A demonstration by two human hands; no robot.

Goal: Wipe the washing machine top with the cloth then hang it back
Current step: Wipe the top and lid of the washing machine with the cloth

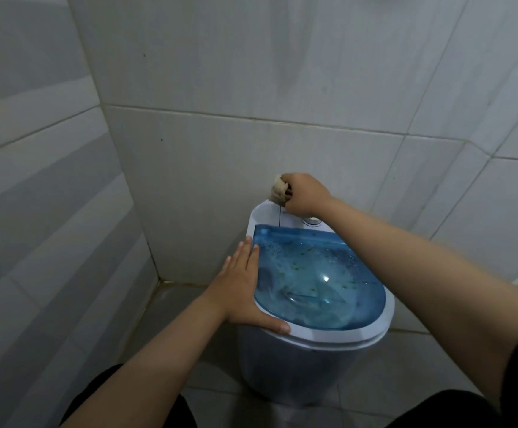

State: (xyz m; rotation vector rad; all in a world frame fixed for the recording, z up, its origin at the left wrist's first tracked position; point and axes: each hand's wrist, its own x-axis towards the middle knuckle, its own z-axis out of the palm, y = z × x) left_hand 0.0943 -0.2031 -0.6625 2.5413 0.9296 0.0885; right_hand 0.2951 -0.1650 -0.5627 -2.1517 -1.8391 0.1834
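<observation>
Bunching a beige cloth (278,190), right hand (305,194).

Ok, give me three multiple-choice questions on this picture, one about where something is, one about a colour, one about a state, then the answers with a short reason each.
1. Where is the cloth?
A. Bunched in the right hand at the back edge of the washing machine top
B. Spread over the lid
C. On the floor

2. What colour is the machine's lid?
A. Opaque red
B. See-through blue
C. Black

3. What is the left hand doing?
A. Lifting the lid
B. Holding a second cloth
C. Resting flat and open on the machine's left rim

Answers:
1 A, the beige cloth sticks out of the closed right fist near the wall.
2 B, the tub's contents show through the blue lid.
3 C, its fingers lie extended along the lid's edge, holding nothing.
</observation>
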